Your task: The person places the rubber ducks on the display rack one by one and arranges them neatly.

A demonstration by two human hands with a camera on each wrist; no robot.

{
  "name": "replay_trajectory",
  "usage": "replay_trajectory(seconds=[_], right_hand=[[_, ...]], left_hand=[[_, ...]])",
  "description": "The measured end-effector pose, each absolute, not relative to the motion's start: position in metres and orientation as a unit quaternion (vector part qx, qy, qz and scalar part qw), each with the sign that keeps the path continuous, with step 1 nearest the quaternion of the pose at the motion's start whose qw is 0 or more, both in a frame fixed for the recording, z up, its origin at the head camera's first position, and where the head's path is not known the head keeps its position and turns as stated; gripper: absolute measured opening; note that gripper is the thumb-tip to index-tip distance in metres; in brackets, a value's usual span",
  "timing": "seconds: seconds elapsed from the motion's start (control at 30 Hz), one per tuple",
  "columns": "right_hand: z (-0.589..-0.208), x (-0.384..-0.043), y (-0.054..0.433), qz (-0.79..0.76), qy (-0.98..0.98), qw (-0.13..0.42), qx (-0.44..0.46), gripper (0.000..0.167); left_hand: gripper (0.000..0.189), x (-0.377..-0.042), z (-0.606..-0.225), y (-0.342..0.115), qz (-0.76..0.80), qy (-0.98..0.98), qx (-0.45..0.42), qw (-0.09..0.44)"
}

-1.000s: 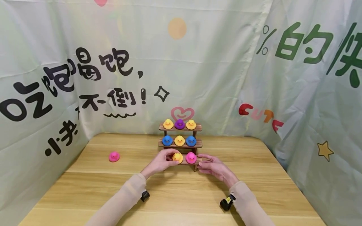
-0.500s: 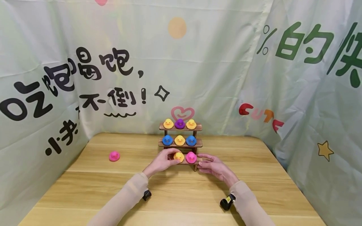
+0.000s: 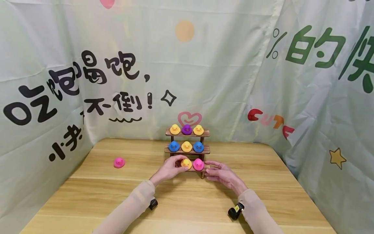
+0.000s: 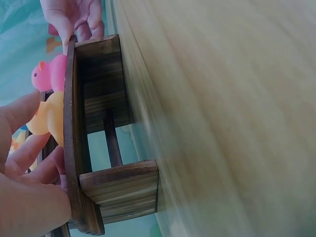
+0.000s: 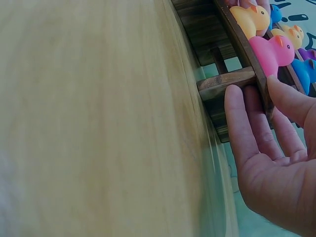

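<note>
A three-tier wooden display stand (image 3: 205, 151) holds several small toy ducks. On its lowest step, my left hand (image 3: 170, 168) pinches a yellow duck (image 3: 186, 164) between thumb and fingers. Just right of that duck sits a pink duck (image 3: 198, 164). The right end of the same step is held by my right hand (image 3: 223, 175); in the right wrist view its thumb lies at the board's edge by the pink duck, and its fingers reach below to the stand's leg (image 5: 227, 81). The left part of the lowest step is hidden behind my left hand in the head view.
The middle step carries a blue duck (image 3: 174, 146), a yellow one and another blue. A purple duck (image 3: 187, 129) sits between two yellow ones on top. Another pink duck (image 3: 118, 162) lies on the wooden table (image 3: 131, 191) at left. Printed cloth (image 3: 222, 65) surrounds the table.
My left hand has shifted the yellow duck slightly to the right along the lowest step, closer to the pink duck. My right hand stays at the step's end. The head view has tilted slightly.
</note>
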State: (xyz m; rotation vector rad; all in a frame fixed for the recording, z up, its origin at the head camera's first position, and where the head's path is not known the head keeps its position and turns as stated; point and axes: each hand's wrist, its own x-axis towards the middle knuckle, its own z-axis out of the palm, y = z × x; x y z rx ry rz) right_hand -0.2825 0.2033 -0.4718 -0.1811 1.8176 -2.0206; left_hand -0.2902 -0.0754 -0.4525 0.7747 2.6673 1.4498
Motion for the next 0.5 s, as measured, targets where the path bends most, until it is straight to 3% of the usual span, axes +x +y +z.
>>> replay_trajectory(seconds=[0.5], right_hand=[[-0.4705,-0.2816,0.2030,-0.731,0.646,0.210,-0.068,0.054]], left_hand=[[0.038,-0.2913,-0.4527,-0.0763,0.481,0.840,0.250,0.020]])
